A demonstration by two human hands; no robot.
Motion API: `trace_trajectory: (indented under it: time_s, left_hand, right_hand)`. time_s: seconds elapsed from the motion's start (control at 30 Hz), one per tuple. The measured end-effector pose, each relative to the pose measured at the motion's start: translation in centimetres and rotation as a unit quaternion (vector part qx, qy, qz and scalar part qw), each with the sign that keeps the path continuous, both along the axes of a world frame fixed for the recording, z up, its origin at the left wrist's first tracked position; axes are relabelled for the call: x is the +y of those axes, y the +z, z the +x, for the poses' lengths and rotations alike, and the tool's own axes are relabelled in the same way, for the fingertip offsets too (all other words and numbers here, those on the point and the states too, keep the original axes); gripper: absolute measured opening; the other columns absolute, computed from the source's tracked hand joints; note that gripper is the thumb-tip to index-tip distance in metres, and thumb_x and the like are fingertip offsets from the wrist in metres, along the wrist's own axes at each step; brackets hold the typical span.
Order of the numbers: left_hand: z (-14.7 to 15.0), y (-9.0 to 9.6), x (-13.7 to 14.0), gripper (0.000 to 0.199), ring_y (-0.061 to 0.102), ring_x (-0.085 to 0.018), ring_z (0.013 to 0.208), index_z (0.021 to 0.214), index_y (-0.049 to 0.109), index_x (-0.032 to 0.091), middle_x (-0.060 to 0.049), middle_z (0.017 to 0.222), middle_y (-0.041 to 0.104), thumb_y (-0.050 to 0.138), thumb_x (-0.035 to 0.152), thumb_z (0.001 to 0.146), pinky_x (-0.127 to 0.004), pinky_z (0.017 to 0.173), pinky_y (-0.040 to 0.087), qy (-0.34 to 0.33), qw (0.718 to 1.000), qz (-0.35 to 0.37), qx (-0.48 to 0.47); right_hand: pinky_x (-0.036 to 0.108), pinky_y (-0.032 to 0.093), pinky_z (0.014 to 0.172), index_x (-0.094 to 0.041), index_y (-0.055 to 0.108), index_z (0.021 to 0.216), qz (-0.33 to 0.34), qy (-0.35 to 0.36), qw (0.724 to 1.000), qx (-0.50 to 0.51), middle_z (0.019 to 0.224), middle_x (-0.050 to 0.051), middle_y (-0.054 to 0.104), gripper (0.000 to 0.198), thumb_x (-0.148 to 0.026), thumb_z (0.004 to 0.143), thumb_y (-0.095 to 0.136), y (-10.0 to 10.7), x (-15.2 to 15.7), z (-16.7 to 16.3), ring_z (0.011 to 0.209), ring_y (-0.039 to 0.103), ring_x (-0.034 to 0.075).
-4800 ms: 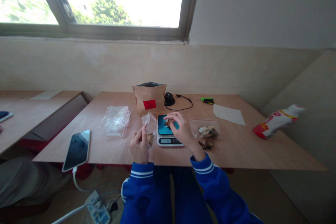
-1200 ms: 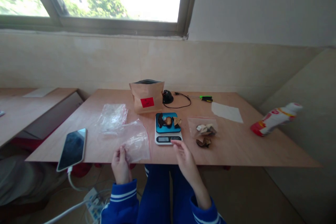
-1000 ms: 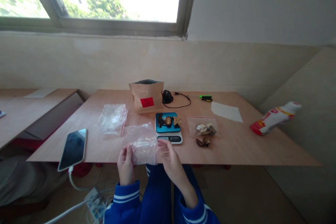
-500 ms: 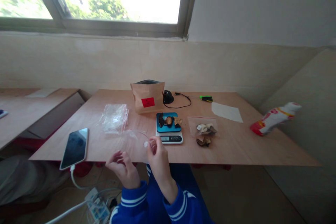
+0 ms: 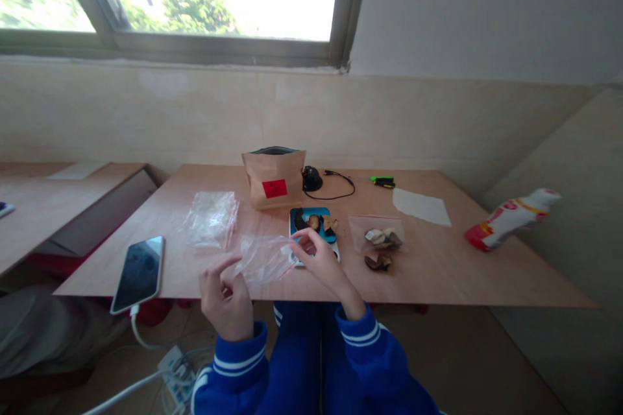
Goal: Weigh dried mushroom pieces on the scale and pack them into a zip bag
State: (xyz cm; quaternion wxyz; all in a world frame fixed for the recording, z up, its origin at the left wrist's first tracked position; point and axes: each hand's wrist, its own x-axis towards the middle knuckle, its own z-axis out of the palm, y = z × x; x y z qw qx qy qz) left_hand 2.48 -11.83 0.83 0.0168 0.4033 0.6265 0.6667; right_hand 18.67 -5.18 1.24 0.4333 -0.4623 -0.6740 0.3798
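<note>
My right hand (image 5: 318, 259) pinches the red-striped edge of a clear zip bag (image 5: 263, 258) in front of the kitchen scale (image 5: 335, 251). My left hand (image 5: 228, 298) is at the bag's left side, its index finger and thumb apart; nothing shows in its grip. On the scale's blue plate lie brown pieces like dried mushroom (image 5: 314, 223). The display is hidden behind my right hand. To the right, a zip bag (image 5: 357, 233) holds pale and dark pieces, with a loose dark brown piece (image 5: 378, 263) in front of it.
Behind the scale stands an open kraft pouch (image 5: 253, 175) with a red label. Clear bags (image 5: 209, 217) lie left, beyond a plugged-in phone (image 5: 139, 272). A black cable (image 5: 341, 197), green-black tool (image 5: 383, 181), paper sheet (image 5: 421, 206) and red-white bottle (image 5: 509, 220) occupy the back and right.
My right hand has moved right and forward, drawing the clear bag's edge in front of the scale. My left hand has turned upward, its index finger lifted.
</note>
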Motion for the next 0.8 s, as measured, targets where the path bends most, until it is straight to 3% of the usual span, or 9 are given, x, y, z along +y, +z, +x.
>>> trace_trajectory:
  time_s: [0.07, 0.13, 0.23, 0.37, 0.57, 0.8]
  left_hand:
    - [0.1, 1.1, 1.0, 0.026, 0.045, -0.008, 0.056, 0.085, 0.066, 0.020, 0.000, 0.088, 0.059, 0.048, 0.007, 0.071, -0.022, 0.053, 0.039, -0.010, 0.999, -0.009, 0.037]
    - [0.2, 1.9, 2.2, 0.029, 0.041, -0.008, 0.053, 0.083, 0.067, 0.020, 0.001, 0.085, 0.059, 0.046, 0.005, 0.070, -0.024, 0.053, 0.037, -0.019, 0.998, -0.028, 0.057]
    - [0.3, 2.6, 4.4, 0.030, 0.044, -0.010, 0.055, 0.079, 0.066, 0.021, 0.001, 0.082, 0.059, 0.044, 0.005, 0.067, -0.026, 0.059, 0.039, -0.040, 0.995, -0.065, 0.064]
    - [0.4, 2.5, 7.4, 0.023, 0.057, -0.018, 0.079, 0.074, 0.064, 0.021, -0.002, 0.080, 0.061, 0.045, 0.009, 0.067, -0.032, 0.076, 0.043, -0.105, 0.988, -0.112, 0.027]
    - [0.3, 1.6, 10.0, 0.011, 0.059, -0.020, 0.081, 0.076, 0.057, 0.018, -0.004, 0.081, 0.062, 0.055, 0.020, 0.065, -0.034, 0.075, 0.047, -0.149, 0.979, -0.124, -0.055]
    - [-0.6, 0.9, 10.3, 0.010, 0.056, -0.014, 0.063, 0.071, 0.053, 0.019, 0.000, 0.070, 0.056, 0.057, 0.024, 0.062, -0.024, 0.054, 0.045, -0.172, 0.964, -0.155, -0.131]
  right_hand:
    - [0.033, 0.046, 0.088, -0.023, 0.061, 0.109, 0.065, 0.064, 0.994, -0.052, 0.108, 0.006, 0.062, 0.028, -0.040, 0.089, 0.050, 0.5, 1.4, 1.7, 0.100, 0.058, 0.018]
    - [0.040, 0.037, 0.100, -0.025, 0.059, 0.116, 0.122, 0.009, 0.985, -0.122, 0.120, 0.007, 0.058, 0.033, -0.042, 0.093, 0.043, 0.4, 3.1, 3.2, 0.116, 0.050, 0.021]
    - [0.048, 0.031, 0.101, -0.024, 0.056, 0.125, 0.127, -0.117, 0.951, -0.256, 0.131, 0.013, 0.050, 0.041, -0.045, 0.090, 0.048, -1.2, 5.9, 4.6, 0.123, 0.042, 0.030]
    - [0.047, 0.034, 0.096, -0.022, 0.055, 0.127, 0.109, -0.106, 0.921, -0.360, 0.126, 0.015, 0.052, 0.046, -0.041, 0.085, 0.057, -3.7, 8.0, 4.7, 0.116, 0.045, 0.032]
    - [0.041, 0.038, 0.086, -0.019, 0.063, 0.109, 0.138, -0.155, 0.917, -0.340, 0.103, 0.012, 0.061, 0.029, -0.032, 0.083, 0.058, -4.9, 8.3, 4.6, 0.094, 0.051, 0.028]
    - [0.040, 0.042, 0.084, -0.018, 0.065, 0.092, 0.153, -0.216, 0.942, -0.209, 0.094, 0.010, 0.058, 0.019, -0.030, 0.078, 0.060, -5.6, 9.0, 5.2, 0.093, 0.053, 0.026]
